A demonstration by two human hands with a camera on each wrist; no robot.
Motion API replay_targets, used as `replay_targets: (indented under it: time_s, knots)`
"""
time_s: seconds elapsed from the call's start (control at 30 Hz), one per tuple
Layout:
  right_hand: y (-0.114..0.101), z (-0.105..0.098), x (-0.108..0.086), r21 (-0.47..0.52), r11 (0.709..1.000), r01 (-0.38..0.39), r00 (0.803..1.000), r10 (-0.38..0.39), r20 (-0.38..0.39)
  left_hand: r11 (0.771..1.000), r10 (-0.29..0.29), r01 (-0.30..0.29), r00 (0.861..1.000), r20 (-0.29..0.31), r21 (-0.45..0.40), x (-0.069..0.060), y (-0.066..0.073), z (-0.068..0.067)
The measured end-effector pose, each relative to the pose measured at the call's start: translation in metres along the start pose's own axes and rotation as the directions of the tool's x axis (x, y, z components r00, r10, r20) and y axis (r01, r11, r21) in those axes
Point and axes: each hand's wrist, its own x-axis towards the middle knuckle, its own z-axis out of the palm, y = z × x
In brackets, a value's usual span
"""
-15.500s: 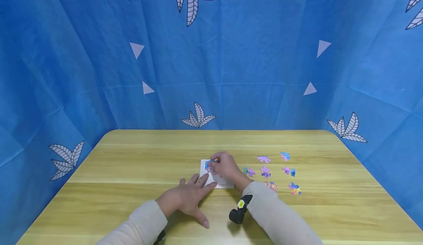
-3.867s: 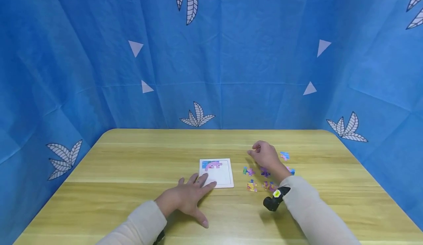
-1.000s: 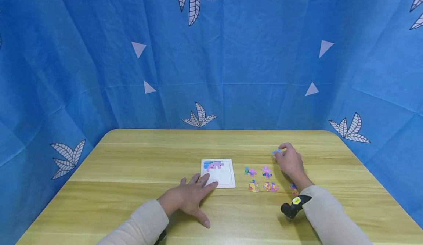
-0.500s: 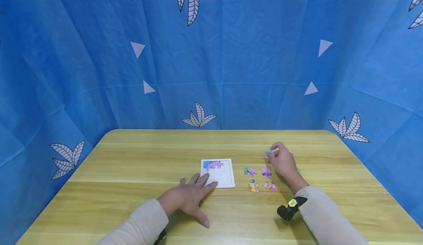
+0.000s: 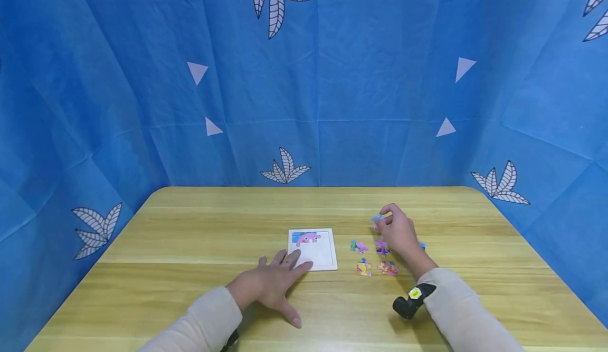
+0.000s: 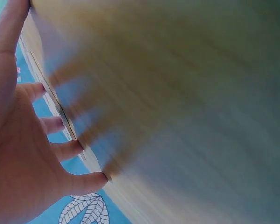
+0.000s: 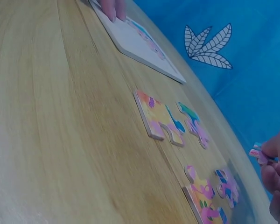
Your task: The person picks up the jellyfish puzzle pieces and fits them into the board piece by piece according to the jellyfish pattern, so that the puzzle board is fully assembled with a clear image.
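Now, a blue curtain (image 5: pixel 361 77) behind, a wooden table (image 5: pixel 190 225) below, and here's the left hand (image 5: pixel 271 283), fingers straight and spread apart! Over to the right hand (image 5: pixel 398 230), thumb and finger pinched together. The board (image 5: pixel 324 257) lies under the left fingertips, picture across its top, gap at the far right corner. Loose pieces (image 5: pixel 364 267) sit right of it; a blue bit (image 5: pixel 422 245) past the right wrist may be another, mostly hidden. And the held piece (image 5: pixel 377 218), clamped in that pinch, beyond the loose ones: the carrying step, I'd judge, calling for a reach left and a squared-up fit, probably in that corner.
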Motion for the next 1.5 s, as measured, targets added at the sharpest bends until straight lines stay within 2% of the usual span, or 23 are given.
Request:
replay_targets:
  time_s: [0.23, 0.6, 0.93, 1.33, 1.5]
  knots:
    - [-0.003, 0.003, -0.001, 0.012, 1.0, 0.004, 1.0, -0.004, 0.009, 1.0, 0.001, -0.001, 1.0, -0.003, 0.003, 0.0, 0.001, -0.001]
    - [-0.01, 0.012, -0.002, 0.106, 0.994, -0.032, 0.999, 0.029, 0.035, 1.0, -0.007, 0.007, 1.0, 0.009, 0.005, -0.001, 0.002, -0.001]
    - [-0.015, 0.021, -0.001, 0.089, 0.996, -0.005, 1.0, 0.003, 0.018, 1.0, -0.004, 0.004, 1.0, 0.017, -0.01, 0.0, 0.001, -0.001]
    - [-0.026, 0.036, -0.002, 0.132, 0.991, 0.018, 0.998, -0.025, 0.05, 1.0, -0.012, 0.012, 1.0, 0.027, 0.001, 0.001, 0.001, -0.002]
    - [-0.028, 0.042, -0.001, 0.131, 0.99, 0.05, 0.998, -0.055, 0.035, 1.0, -0.01, 0.01, 1.0, 0.025, -0.003, 0.001, 0.0, -0.001]
